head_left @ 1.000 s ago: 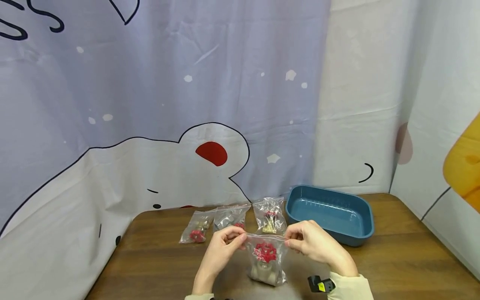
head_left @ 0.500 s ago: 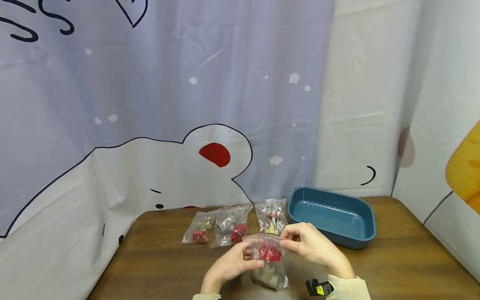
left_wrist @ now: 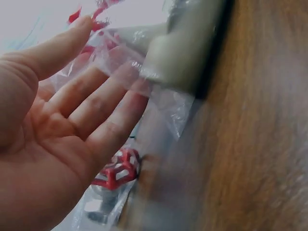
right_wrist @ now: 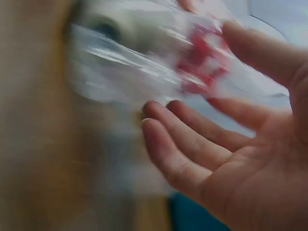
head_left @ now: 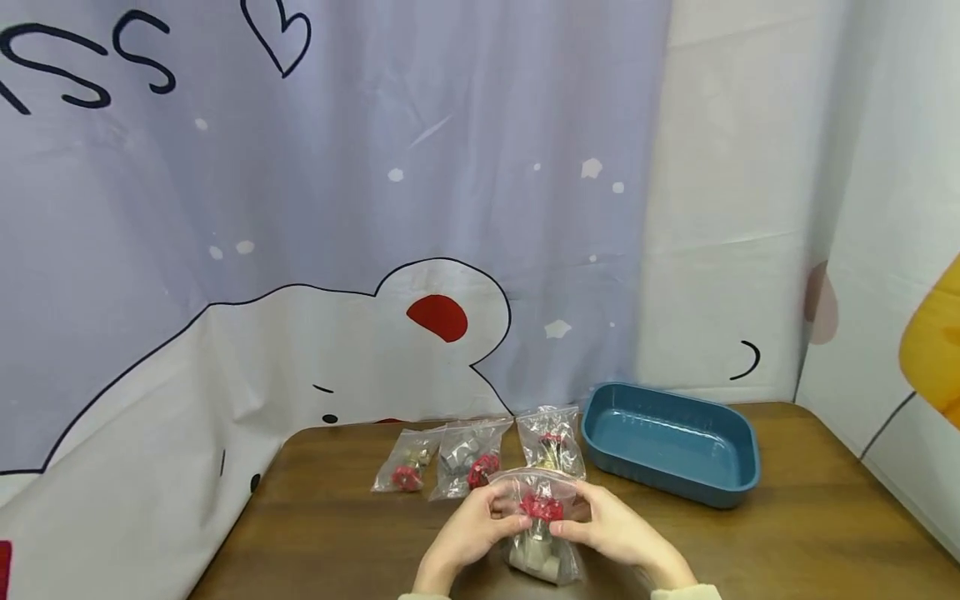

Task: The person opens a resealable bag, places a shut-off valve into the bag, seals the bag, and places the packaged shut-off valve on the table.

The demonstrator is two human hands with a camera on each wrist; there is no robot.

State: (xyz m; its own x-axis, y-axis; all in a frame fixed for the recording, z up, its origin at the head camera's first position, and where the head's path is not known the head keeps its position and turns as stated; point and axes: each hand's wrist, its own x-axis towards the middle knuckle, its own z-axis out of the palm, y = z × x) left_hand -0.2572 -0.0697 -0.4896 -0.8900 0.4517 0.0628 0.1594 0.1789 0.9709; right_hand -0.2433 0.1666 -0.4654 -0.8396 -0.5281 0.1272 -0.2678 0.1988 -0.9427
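Note:
A clear zip bag with a beige valve [head_left: 536,552] and its red handwheel [head_left: 542,507] stands near the table's front, wheel up, between both hands. My left hand [head_left: 480,529] holds the bag from the left, thumb in front by the wheel, fingers behind. Opposite it, my right hand [head_left: 611,529] holds the right side likewise, its thumb right at the wheel. In the left wrist view the left fingers [left_wrist: 103,103] lie along the plastic. The right wrist view, blurred, has the right thumb [right_wrist: 260,50] by the wheel and the lower fingers stretched below the bag.
Behind lie more bagged valves with red wheels: a brassy one [head_left: 411,462] at left, a grey one [head_left: 468,458] beside it and another brassy one [head_left: 551,442]. A blue tray [head_left: 667,479] stands back right on the wooden table [head_left: 337,533]. A printed curtain [head_left: 337,350] hangs behind.
Both hands first pinched the bag's top corners. The left moved down to the valve's side, then the right did the same. The view has shifted slightly.

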